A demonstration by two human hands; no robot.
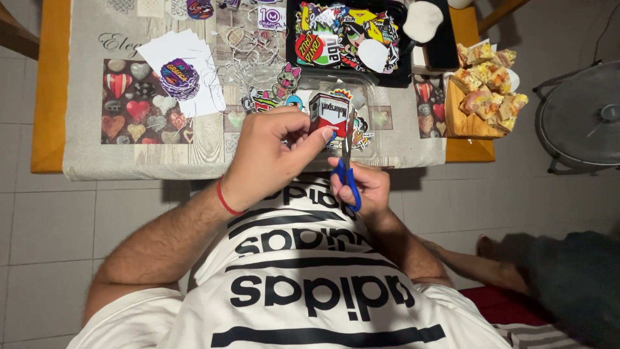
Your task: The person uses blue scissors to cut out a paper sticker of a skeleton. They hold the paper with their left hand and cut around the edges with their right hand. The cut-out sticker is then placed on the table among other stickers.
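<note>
A grey tiled floor lies under a worktop [84, 155] with a heart-pattern cloth, seen from the head view. The left hand [271, 155] has its fingers [316, 137] pinched shut on a red and white sticker [329, 113]. Just below them, the right hand [361, 187] is closed on blue scissors [347, 178]. The blades point up, close to the left fingers, so a snip could nick them or cut into the sticker. More stickers [180, 79] lie well beyond, to the left.
</note>
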